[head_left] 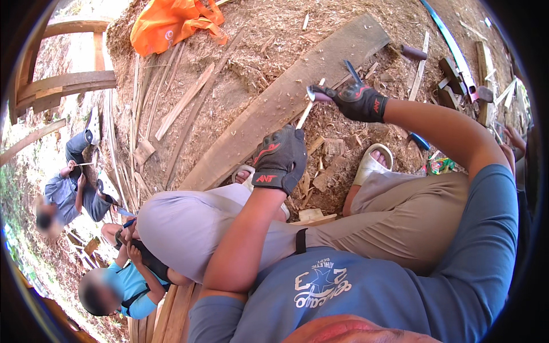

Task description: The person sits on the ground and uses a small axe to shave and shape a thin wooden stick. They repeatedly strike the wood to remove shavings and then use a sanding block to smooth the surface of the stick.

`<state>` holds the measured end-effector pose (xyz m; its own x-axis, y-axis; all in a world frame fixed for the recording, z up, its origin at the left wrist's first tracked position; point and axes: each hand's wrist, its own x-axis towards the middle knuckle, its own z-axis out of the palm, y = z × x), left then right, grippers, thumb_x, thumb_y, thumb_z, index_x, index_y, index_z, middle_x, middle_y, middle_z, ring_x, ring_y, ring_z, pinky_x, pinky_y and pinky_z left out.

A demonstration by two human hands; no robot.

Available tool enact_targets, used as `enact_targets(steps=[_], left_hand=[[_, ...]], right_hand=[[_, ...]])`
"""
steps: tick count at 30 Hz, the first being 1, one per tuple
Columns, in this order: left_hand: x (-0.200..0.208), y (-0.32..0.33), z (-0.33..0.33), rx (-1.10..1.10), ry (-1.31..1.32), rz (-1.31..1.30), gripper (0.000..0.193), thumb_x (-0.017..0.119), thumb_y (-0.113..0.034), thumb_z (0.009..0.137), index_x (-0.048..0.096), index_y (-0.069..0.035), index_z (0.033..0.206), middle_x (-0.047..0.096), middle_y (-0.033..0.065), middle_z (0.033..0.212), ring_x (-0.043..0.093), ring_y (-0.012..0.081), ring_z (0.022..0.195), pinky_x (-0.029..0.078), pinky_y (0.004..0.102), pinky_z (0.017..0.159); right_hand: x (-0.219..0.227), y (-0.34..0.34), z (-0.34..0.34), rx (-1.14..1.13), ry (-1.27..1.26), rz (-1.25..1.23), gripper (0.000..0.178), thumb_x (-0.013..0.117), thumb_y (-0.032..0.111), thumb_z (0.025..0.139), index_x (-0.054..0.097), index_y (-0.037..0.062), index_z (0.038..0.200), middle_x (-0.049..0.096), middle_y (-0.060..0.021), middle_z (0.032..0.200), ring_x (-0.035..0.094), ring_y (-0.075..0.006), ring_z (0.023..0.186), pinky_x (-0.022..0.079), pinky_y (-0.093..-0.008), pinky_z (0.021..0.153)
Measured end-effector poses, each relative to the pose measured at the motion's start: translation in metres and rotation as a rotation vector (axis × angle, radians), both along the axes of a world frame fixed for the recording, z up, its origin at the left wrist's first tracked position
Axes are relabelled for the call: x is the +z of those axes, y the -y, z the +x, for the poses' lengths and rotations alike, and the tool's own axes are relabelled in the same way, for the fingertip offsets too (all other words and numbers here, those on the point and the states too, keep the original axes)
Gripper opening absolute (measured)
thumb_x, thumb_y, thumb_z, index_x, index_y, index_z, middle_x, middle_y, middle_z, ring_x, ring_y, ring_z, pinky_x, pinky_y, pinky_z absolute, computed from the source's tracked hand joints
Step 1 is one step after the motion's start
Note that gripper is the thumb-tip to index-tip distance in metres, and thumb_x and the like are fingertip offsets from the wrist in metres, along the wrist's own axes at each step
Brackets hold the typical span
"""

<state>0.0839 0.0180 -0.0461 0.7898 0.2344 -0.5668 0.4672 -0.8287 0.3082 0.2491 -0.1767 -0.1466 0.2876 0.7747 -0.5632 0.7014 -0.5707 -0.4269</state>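
My left hand [280, 157], in a dark glove with red marks, is closed on the lower end of a thin wooden stick [305, 114] that points up and away. My right hand [360, 102], gloved alike, closes on a curled purplish-brown piece [322, 97] with a pale edge. This piece meets the stick near its upper end; its kind is not clear. Beside the right fingers a narrow dark blade-like strip [352, 71] sticks up, and I cannot tell whether it is held. Beneath both hands lies a long, wide wooden plank [240, 134], sprinkled with shavings.
An orange bag [174, 26] lies at the far left. Wood strips [186, 100] and shavings cover the ground. At right are a brown roll [413, 52], a long blue-and-white strip [452, 43] and dark wooden blocks [452, 77]. Two people [123, 286] sit at left.
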Motion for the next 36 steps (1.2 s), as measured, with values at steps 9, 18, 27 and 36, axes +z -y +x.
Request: enact_targets(steps=[9, 18, 27, 36], left_hand=[[-0.034, -0.012, -0.004, 0.140, -0.126, -0.283, 0.043, 0.050, -0.038, 0.104, 0.068, -0.007, 0.081, 0.066, 0.0109, 0.067, 0.065, 0.0221, 0.060, 0.051, 0.0392, 0.060], [-0.009, 0.002, 0.000, 0.812, -0.374, -0.788, 0.041, 0.052, -0.044, 0.109, 0.057, -0.016, 0.080, 0.041, -0.0065, 0.055, 0.031, 0.0084, 0.038, 0.023, 0.0293, 0.036], [-0.013, -0.002, -0.002, 0.822, -0.407, -0.795, 0.041, 0.051, -0.044, 0.110, 0.055, -0.016, 0.081, 0.040, -0.0061, 0.054, 0.031, 0.0090, 0.038, 0.022, 0.0296, 0.036], [-0.012, -0.001, 0.000, 0.811, -0.396, -0.825, 0.041, 0.052, -0.044, 0.110, 0.056, -0.015, 0.081, 0.040, -0.0058, 0.053, 0.032, 0.0093, 0.037, 0.023, 0.0296, 0.036]], right_hand=[[-0.079, 0.032, 0.008, -0.105, 0.091, 0.141, 0.061, 0.051, 0.015, 0.096, 0.042, 0.0109, 0.156, 0.068, -0.0155, 0.080, 0.069, -0.0341, 0.069, 0.055, -0.0489, 0.062], [-0.043, 0.013, 0.028, -0.043, 0.143, -0.004, 0.040, 0.053, 0.015, 0.096, 0.062, 0.0093, 0.134, 0.072, -0.0175, 0.081, 0.074, -0.0343, 0.075, 0.059, -0.0471, 0.067], [-0.002, 0.000, 0.029, -0.125, -0.036, -0.109, 0.072, 0.048, 0.017, 0.099, 0.025, 0.0191, 0.168, 0.073, -0.0215, 0.094, 0.075, -0.0346, 0.081, 0.059, -0.0471, 0.071], [-0.016, 0.007, 0.023, -0.053, 0.079, -0.002, 0.069, 0.050, 0.017, 0.096, 0.035, 0.0172, 0.164, 0.073, -0.0166, 0.088, 0.074, -0.0351, 0.082, 0.058, -0.0484, 0.073]])
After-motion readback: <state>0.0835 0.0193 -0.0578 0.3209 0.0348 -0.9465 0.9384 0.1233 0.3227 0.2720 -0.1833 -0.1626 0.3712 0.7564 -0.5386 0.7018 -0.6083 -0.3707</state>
